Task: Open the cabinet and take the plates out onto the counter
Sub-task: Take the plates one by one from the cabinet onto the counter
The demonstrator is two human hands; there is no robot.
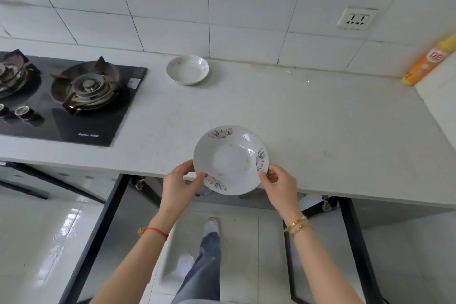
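Observation:
A white deep plate with flower prints hangs over the front edge of the pale counter, tilted a little toward me. My left hand grips its left rim and my right hand grips its right rim. A second white plate rests on the counter at the back, near the tiled wall. Below the counter the cabinet stands open, its two dark-framed doors swung out to either side of my legs. The cabinet's inside is mostly hidden by the counter edge.
A black gas hob with burners fills the counter's left part. An orange and yellow bottle leans in the back right corner under a wall socket. A raised white ledge borders the counter on the right.

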